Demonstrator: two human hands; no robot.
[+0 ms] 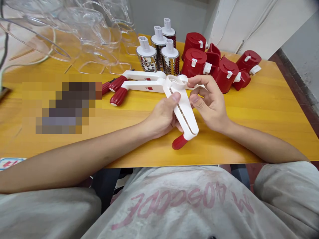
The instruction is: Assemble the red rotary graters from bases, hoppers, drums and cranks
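Observation:
My left hand (165, 114) grips a white crank handle (187, 114) with its thumb on top and fingers beneath. A long slot runs along the crank's visible face, its round socket end points away from me, and its red knob (179, 142) hangs at the near end. My right hand (211, 103) is beside the socket end, fingers curved and apart. Its index fingertip is close to the socket; I cannot tell whether it touches. Just behind lie more white crank handles (143, 86) with red knobs (119, 96), partly hidden by the held one.
Several metal grater drums (170, 61) with white stems stand at the back. Several red housings (225, 74) with white tabs are at the back right. Clear plastic parts (87, 30) pile up at the back left. A pixelated patch (67, 106) covers something on the yellow table (271, 132).

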